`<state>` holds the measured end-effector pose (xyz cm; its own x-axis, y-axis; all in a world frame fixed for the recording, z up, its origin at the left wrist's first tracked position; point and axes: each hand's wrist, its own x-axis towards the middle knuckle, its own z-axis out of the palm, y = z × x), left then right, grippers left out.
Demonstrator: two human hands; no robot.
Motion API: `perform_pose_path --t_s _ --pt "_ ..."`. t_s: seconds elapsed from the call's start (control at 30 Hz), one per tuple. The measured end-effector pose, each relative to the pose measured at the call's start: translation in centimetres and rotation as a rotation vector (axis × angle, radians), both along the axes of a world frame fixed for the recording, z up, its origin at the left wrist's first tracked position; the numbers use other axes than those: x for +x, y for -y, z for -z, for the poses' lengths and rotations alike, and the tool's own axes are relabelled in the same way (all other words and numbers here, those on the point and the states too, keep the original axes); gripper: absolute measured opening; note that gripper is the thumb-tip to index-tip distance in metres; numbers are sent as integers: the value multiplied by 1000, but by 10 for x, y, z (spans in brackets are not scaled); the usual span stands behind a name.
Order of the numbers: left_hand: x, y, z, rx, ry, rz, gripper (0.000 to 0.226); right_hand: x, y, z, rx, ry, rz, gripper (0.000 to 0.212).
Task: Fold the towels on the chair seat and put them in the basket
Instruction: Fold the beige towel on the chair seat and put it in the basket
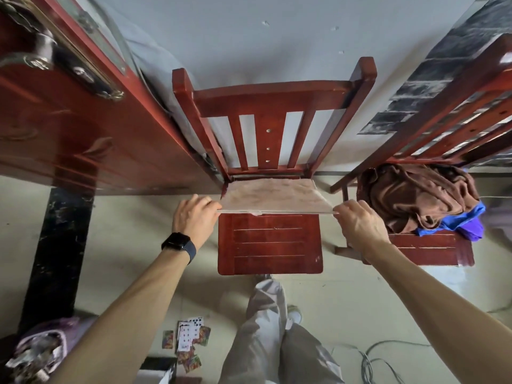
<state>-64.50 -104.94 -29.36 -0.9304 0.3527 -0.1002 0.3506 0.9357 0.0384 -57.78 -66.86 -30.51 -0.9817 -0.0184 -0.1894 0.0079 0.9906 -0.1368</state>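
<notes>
A pale pinkish-beige towel (273, 195) is stretched flat over the back half of the red wooden chair seat (270, 245). My left hand (194, 216) pinches its near left corner. My right hand (357, 221) pinches its near right corner, and the near edge is pulled taut between them. On a second red chair's seat (432, 249) to the right lies a crumpled brown towel (415, 198) on top of a blue towel (457, 221) and a purple one (475, 228). No basket can be made out for certain.
A red wooden door (83, 128) stands close on the left. Playing cards (188, 339) lie on the floor near my legs. A purple-rimmed container (38, 353) sits at lower left. Cables (376, 358) trail at lower right.
</notes>
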Motion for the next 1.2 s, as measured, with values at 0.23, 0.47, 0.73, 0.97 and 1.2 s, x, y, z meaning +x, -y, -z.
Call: perform_pose_path --t_s 0.23,0.47,0.73,0.97,1.2 --pt "81 8 80 -118 217 57 18 77 19 84 3 246 38 22" --pt "148 19 145 -205 527 -25 15 150 38 137 -21 526 95 24" --pt "100 29 174 420 853 -635 7 100 32 157 -487 511 604 11" --pt "40 27 210 849 810 -910 12 23 21 193 -783 348 858 15" --pt "16 14 252 967 694 -1029 22 -15 36 232 -720 232 909 23"
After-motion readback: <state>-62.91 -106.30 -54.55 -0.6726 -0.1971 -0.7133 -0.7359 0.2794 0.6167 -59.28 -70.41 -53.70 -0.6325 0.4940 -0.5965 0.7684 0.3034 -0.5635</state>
